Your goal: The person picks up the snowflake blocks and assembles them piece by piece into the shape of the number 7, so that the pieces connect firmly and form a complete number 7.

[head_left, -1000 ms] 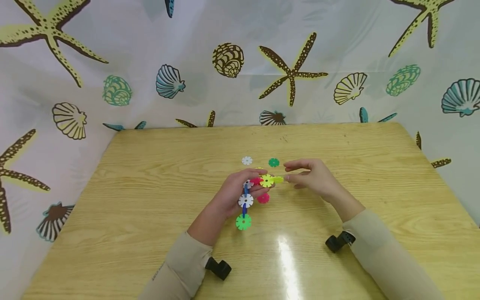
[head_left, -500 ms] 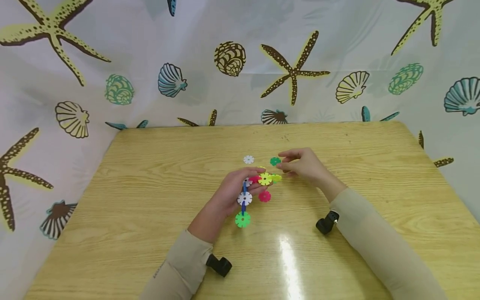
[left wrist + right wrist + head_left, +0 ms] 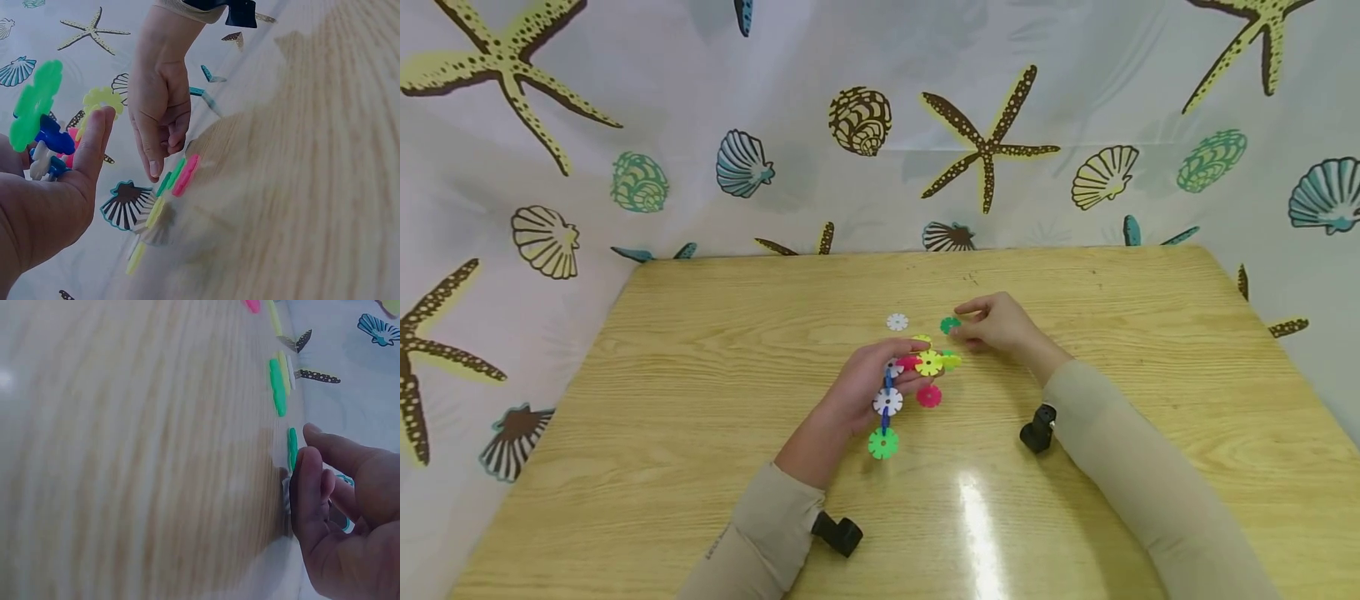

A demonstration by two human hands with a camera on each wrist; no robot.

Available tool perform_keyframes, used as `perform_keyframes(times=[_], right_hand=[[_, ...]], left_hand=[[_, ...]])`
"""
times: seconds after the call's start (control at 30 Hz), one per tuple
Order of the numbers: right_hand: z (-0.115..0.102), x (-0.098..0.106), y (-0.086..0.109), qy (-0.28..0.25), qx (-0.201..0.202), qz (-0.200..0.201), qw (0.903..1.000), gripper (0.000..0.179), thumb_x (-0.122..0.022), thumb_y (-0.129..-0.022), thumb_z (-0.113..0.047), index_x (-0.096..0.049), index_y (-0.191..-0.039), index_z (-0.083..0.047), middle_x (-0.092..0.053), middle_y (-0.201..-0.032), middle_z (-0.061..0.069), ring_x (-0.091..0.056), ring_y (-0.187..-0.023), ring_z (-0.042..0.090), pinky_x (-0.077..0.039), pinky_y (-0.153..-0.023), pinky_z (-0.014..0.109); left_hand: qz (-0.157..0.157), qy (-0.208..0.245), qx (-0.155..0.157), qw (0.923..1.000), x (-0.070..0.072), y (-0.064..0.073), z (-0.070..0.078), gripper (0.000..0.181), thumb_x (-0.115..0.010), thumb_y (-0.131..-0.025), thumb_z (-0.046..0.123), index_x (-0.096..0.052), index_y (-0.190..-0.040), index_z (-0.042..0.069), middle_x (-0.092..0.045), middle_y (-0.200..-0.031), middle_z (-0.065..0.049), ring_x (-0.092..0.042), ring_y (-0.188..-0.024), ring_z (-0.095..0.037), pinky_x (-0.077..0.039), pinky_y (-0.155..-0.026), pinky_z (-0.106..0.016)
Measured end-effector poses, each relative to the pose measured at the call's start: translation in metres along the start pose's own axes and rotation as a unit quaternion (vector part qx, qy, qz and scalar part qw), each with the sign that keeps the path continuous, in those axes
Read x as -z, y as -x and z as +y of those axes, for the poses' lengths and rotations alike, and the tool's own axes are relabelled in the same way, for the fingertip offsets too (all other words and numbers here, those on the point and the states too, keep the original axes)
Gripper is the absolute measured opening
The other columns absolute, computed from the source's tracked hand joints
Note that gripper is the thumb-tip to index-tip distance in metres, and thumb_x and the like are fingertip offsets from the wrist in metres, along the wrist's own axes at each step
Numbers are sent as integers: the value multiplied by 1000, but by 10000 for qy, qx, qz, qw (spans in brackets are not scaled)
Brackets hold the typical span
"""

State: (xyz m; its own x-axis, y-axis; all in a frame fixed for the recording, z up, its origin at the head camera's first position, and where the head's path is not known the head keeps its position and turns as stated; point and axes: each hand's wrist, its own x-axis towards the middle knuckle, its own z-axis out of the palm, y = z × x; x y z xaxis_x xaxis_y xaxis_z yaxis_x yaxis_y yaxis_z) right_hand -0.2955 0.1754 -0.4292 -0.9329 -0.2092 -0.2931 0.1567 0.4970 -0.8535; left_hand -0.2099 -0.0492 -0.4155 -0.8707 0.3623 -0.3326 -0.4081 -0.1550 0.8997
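My left hand (image 3: pixel 861 383) holds a chain of interlocking notched plastic discs. A light green disc (image 3: pixel 883 443) ends it on the near side, followed by blue and white discs, one white disc (image 3: pixel 887 402) facing up. Past the fingers, a pink disc and yellow discs (image 3: pixel 928 362) extend to the right. In the left wrist view, the chain's green disc (image 3: pixel 36 105) stands out above the palm. My right hand (image 3: pixel 1000 325) is at a loose dark green disc (image 3: pixel 949 324), thumb and fingers apart around it. The right wrist view shows that green disc (image 3: pixel 293 449) on the table beside the fingertips.
Loose discs lie on the wooden table (image 3: pixel 737 333) around the left hand: a white disc (image 3: pixel 897 322) behind it, a pink disc (image 3: pixel 929 396) in front, a yellow disc (image 3: pixel 922 341) and a light green one partly hidden by the chain. A patterned cloth (image 3: pixel 685 100) hangs behind the table.
My right hand has moved away from the chain's yellow end, leftward and farther back, to the dark green disc. The left hand holds the chain in nearly the same place.
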Motion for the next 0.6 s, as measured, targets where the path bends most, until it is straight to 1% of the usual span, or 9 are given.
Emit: perform_keyframes(times=[0.1,0.23,0.4,0.53,0.6], right_hand=[[-1,1,-2,116,-20,9,9999,46,-76,-90,-17,-64,-132,-4,-63,-81,6,-62,-62,9,-57,-61,21],[-6,-3,-3,-31,-137,88,9999,44,-78,-88,-16,-67,-128,-3,-67,-80,5,-59,-60,9,-56,-59,21],[-5,-6,-4,-99,-284,178,9994,41,-80,-85,-12,-69,-124,-3,-64,-80,2,-57,-57,7,-53,-55,19],[-2,-9,-5,-19,-186,289,9994,39,-80,-85,-12,-70,-120,-1,-63,-77,2,-56,-54,6,-51,-51,18],[-1,-10,-5,57,-123,375,9992,37,-81,-84,-12,-71,-118,-1,-62,-80,4,-57,-55,8,-51,-52,18]], left_hand=[[24,-53,-40,10000,-1,-1,-1,44,-42,-106,26,-57,-138,-1,-40,-149,-15,-70,-108,-23,-57,-93,-31],[30,-3,-90,10000,0,-1,0,43,-40,-106,24,-58,-136,-1,-42,-147,-17,-71,-102,-20,-57,-93,-31],[56,80,-109,9999,0,-1,0,41,-44,-105,25,-61,-132,-1,-44,-144,-18,-71,-95,-18,-57,-92,-30],[98,56,-161,9998,0,0,-1,40,-45,-105,24,-61,-131,-1,-46,-142,-17,-70,-93,-17,-57,-92,-30],[95,47,-197,9997,0,0,-1,40,-44,-105,23,-60,-131,-2,-47,-142,-17,-69,-91,-16,-57,-92,-30]])
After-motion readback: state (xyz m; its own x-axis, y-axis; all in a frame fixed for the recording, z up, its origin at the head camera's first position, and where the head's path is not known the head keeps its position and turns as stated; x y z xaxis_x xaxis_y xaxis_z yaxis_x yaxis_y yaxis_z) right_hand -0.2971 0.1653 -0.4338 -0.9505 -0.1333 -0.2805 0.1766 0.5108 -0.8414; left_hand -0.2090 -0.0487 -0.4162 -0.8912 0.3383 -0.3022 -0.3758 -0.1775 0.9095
